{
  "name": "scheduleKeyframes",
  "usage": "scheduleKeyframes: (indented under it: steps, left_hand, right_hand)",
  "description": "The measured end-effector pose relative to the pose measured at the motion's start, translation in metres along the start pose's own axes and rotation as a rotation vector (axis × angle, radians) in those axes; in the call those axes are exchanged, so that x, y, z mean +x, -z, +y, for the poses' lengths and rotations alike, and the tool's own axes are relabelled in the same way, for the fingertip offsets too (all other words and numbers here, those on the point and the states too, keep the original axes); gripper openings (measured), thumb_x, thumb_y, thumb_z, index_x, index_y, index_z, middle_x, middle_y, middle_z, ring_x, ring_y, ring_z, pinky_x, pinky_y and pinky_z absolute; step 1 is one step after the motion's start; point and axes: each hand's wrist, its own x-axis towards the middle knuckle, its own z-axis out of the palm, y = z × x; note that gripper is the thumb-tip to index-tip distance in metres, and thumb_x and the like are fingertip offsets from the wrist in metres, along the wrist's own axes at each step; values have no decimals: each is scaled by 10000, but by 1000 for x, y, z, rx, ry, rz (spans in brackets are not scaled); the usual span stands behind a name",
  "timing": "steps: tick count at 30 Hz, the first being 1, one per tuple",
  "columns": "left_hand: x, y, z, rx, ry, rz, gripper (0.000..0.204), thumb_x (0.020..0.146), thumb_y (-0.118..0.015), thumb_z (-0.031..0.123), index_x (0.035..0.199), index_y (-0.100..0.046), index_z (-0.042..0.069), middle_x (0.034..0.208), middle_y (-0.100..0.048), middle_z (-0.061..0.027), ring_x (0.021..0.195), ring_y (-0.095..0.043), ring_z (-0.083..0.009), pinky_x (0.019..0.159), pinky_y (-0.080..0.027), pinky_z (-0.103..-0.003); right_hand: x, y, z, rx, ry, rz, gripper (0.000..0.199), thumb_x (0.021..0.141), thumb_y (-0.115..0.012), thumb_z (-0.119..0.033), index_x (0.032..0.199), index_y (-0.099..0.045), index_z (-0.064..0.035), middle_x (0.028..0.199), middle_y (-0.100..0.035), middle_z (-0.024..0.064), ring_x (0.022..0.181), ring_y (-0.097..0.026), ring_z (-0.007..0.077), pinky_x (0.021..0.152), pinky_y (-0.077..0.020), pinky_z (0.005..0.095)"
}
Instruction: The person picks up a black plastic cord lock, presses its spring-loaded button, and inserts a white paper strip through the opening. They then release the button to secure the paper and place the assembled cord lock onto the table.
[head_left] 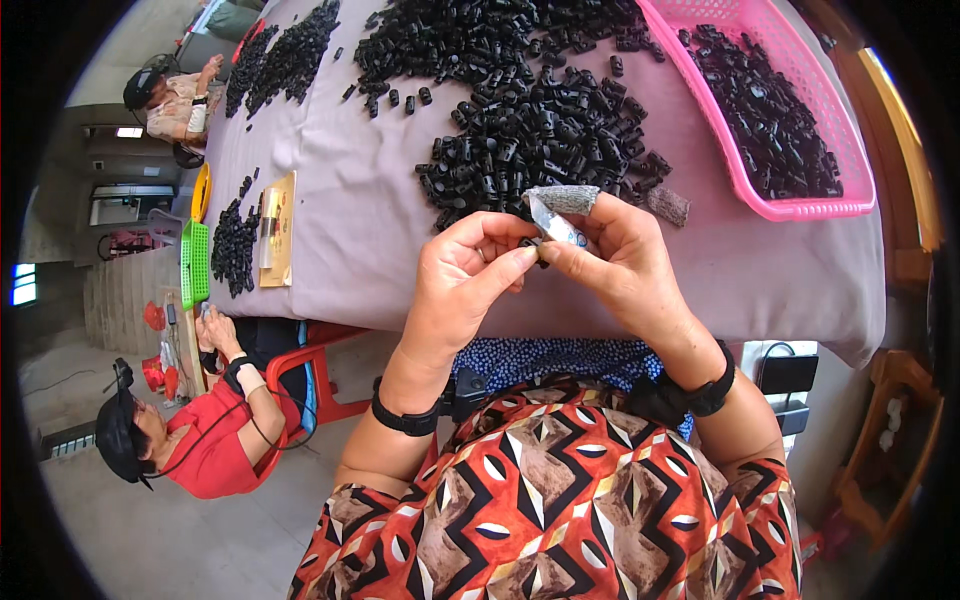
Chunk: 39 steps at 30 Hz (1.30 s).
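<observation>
My two hands meet above the near part of the cloth-covered table, just in front of a heap of small black cylindrical plastic pieces (540,135). My left hand (465,265) is closed, thumb and fingers pinching a small black plastic piece (543,262) that is mostly hidden. Against it works my right hand (620,255), closed too, its thumb and fingers on a small silvery piece with blue marks (556,224); its exact kind is unclear. A grey knitted finger cover (562,200) sits on my right index finger.
A pink plastic basket (755,205) of black pieces stands at the right. Another grey knitted cover (668,206) lies near my right hand. Farther left are smaller heaps (234,245), a tan board (277,232) and a green basket (194,265). Two people sit along the table's left side.
</observation>
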Motion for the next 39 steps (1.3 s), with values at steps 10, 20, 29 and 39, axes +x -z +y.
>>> scheduleKeyframes:
  steps: [10,20,29,39]
  left_hand:
    - [-5,9,-2,-220,-54,-21,205,901,-569,71,1082,-578,-25,926,-626,-110,755,-617,-156,691,-538,-283]
    - [-6,9,4,-265,-93,30,254,908,-533,52,1146,-561,-33,895,-614,-77,809,-610,-141,761,-557,-319]
    - [-9,14,1,-269,-83,21,184,898,-560,68,1060,-568,-21,924,-606,-87,833,-612,-154,760,-556,-313]
    - [-10,11,7,-278,-110,0,199,874,-624,130,1024,-576,9,960,-617,-166,701,-596,-146,638,-520,-260]
  right_hand:
    - [1,4,-7,-28,-98,39,328,832,-633,-9,1152,-562,11,1026,-620,38,933,-561,76,841,-458,238]
    - [0,1,-10,-53,-65,-17,313,838,-641,-49,1136,-569,19,1013,-615,28,919,-554,68,819,-462,230]
    - [0,0,-7,-58,-63,-38,321,839,-643,-46,1138,-557,33,1006,-615,37,919,-556,75,817,-468,237]
    - [0,1,-5,-75,-58,-23,313,845,-640,-49,1138,-562,28,1008,-613,33,919,-555,72,817,-469,235]
